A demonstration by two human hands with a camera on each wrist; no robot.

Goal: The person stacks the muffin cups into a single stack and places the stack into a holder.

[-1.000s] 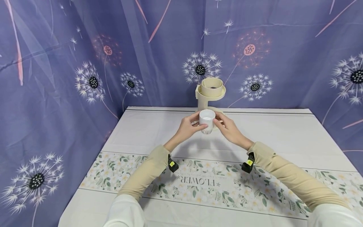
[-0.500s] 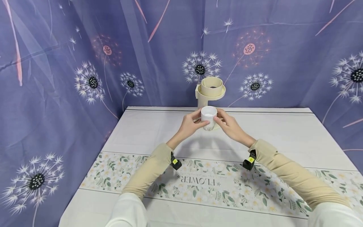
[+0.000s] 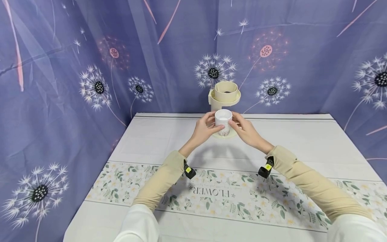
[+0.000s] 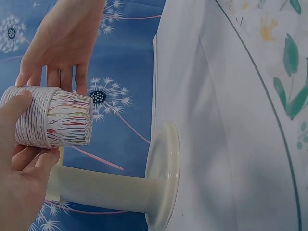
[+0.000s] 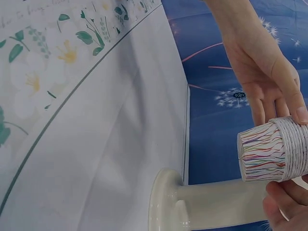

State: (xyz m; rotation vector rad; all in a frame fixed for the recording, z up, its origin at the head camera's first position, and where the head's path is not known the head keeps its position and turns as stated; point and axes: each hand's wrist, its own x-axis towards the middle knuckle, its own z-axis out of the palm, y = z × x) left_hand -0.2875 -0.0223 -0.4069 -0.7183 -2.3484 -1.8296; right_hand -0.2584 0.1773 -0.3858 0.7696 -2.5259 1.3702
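Note:
Between both hands is a nested stack of white paper cups (image 3: pixel 223 125), its several rims layered at the top and coloured wavy lines printed on the lower part (image 4: pixel 70 118). My left hand (image 3: pixel 202 130) holds the stack from the left, thumb across its near side. From the right, my right hand (image 3: pixel 247 131) pinches it with thumb and fingers. The mouth of the stack faces up in the head view. Just behind it stands a cream stand (image 3: pixel 226 97), with a round holder on top, a post (image 4: pixel 106 190) and a round base (image 5: pixel 163 202).
The white tablecloth (image 3: pixel 151 137) has a floral band with the word FLOWER across the middle. Behind and to the left hang purple-blue dandelion-print curtains (image 3: pixel 178 67). A black wrist camera (image 3: pixel 189 172) sits on the left wrist, another (image 3: pixel 265 170) on the right.
Both hands have lifted the cup stack slightly up and to the right in the head view, and more of the stand's base now shows below it. The grip stays the same.

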